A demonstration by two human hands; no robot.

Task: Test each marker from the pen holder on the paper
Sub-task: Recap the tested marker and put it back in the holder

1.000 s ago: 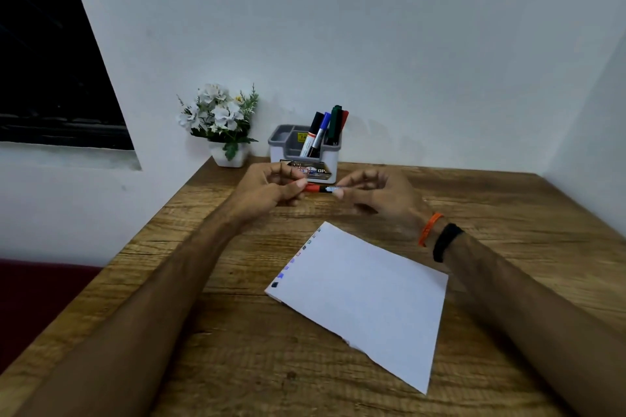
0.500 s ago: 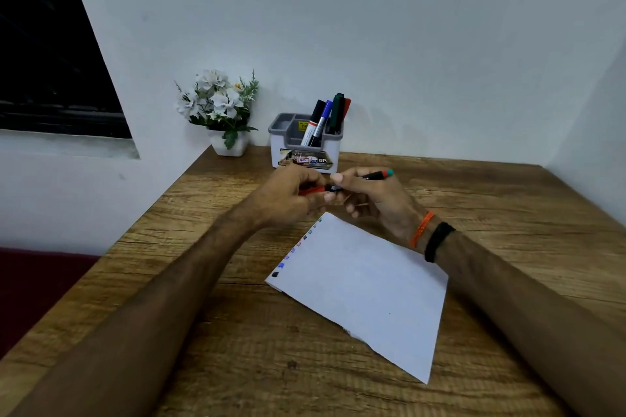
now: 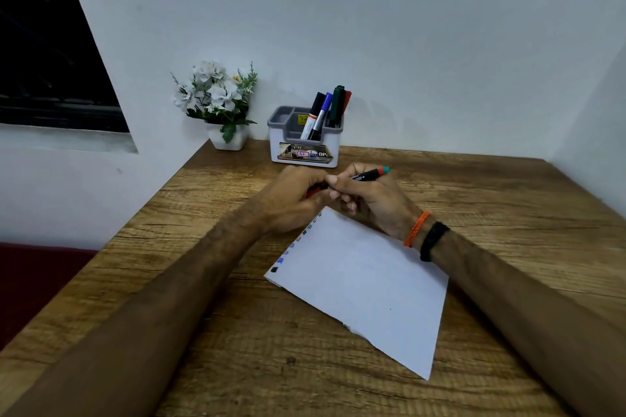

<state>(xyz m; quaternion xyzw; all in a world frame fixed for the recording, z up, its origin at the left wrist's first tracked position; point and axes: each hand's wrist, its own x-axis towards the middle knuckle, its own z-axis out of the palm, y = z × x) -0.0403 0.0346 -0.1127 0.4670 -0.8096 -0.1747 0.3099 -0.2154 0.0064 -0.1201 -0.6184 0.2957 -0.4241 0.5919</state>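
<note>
At the bench's far edge, the holder [image 3: 305, 142] keeps four markers [image 3: 327, 112] upright. Right hand [image 3: 369, 200] grips a marker [image 3: 371, 175] above the paper [image 3: 366, 281]; left hand [image 3: 294, 200] pinches something red, perhaps its cap.

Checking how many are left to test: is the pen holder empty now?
No. The pen holder holds several markers standing upright, while another marker is in the right hand.
</note>
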